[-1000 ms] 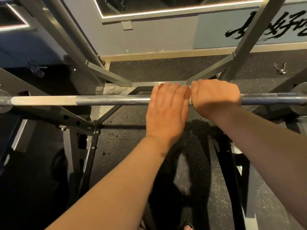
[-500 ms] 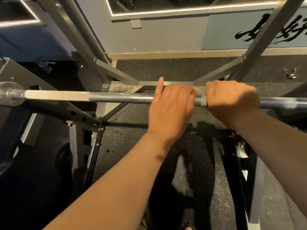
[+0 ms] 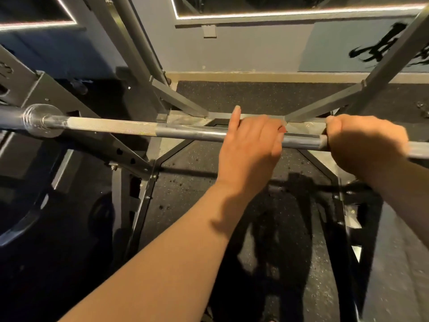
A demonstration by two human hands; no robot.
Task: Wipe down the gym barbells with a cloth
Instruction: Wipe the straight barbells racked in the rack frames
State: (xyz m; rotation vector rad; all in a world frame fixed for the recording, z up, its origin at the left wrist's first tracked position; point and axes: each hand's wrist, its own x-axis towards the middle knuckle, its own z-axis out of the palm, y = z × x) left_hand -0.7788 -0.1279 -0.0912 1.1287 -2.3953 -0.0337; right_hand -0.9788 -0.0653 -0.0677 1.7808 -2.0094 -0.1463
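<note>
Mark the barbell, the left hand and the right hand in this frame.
barbell (image 3: 111, 127): head view, knurled section of the shaft.
left hand (image 3: 249, 149): head view, back of the hand.
right hand (image 3: 366, 142): head view, knuckles over the bar.

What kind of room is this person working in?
Most likely a gym's weights area: a knurled barbell lies across a steel rack, over speckled rubber flooring. Both hands grip the bar.

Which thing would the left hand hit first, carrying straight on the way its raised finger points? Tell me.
Judging loosely, the left hand, draped over the steel barbell shaft, points toward the grey metal rack crossbar just beyond; depth is unclear.
</note>
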